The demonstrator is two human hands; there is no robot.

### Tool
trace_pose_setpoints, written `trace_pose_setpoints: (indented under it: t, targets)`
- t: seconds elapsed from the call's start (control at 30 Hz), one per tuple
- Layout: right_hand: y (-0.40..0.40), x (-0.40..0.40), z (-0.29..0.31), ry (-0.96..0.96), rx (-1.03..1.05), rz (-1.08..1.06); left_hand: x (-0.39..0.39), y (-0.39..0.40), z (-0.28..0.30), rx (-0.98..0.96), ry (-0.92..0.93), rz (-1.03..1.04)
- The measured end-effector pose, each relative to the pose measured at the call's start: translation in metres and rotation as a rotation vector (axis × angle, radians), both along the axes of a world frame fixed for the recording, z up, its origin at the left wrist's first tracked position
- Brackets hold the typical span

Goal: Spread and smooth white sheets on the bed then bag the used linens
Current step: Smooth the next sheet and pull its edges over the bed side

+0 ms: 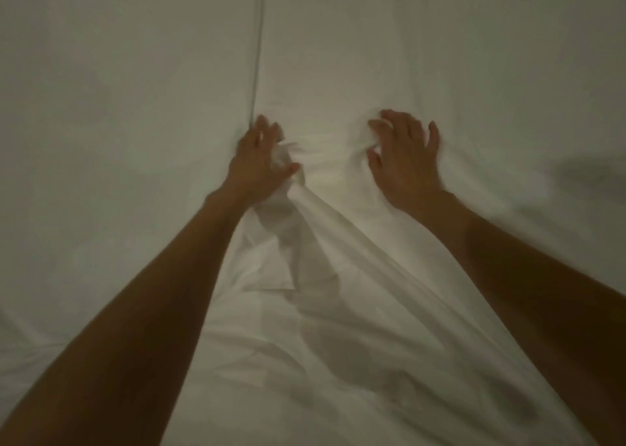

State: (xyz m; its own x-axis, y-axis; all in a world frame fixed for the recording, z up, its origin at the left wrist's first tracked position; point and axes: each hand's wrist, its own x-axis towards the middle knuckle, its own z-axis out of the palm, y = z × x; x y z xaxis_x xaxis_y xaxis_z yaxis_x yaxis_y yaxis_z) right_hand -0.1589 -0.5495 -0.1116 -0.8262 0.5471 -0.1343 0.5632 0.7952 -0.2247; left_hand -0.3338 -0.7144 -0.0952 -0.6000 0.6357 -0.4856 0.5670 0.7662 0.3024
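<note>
Since there's only the head view to go on, everything below comes from that one shot, and it's dim and a bit smeared.

Head view, sheet: white sheet [338, 327] covers pretty much the whole frame, lying flat at the far side and at the left and right, rumpled in the middle and toward the bottom.

Head view, left hand: left hand [259, 164] sits at centre left, fingers and thumb curled round a bunched-up wad of the sheet, so it's got a proper grip on the cloth. A ridge of folds runs from that wad down toward the lower right.

Head view, right hand: right hand [404, 161] is at centre right, well apart from the left one, palm down on the sheet with fingers spread and bent a little at the tips. The cloth is puckered around its thumb and forefinger, but I can't tell if it's really pinching any or just pressing.

Head view, seam: a long straight seam [258, 49] runs from the top edge down to the left hand's fingertips.

Head view, arms: both bare forearms come in from the bottom corners.
</note>
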Motion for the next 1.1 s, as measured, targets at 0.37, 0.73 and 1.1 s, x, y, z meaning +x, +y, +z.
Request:
trace_pose_setpoints:
  t: [0.37, 0.73, 1.1]
  targets:
    - [-0.059, 0.066, -0.004, -0.177, -0.034, 0.044, 0.063, -0.075, 0.018, -0.054, 0.029, 0.039]
    - [-0.118, 0.170, 0.013, -0.230, -0.153, -0.170, 0.172, -0.202, 0.029, -0.178, 0.020, 0.085]
    - [-0.167, 0.258, 0.019, -0.286, -0.206, -0.156, 0.250, -0.222, 0.035, -0.174, -0.039, 0.169]
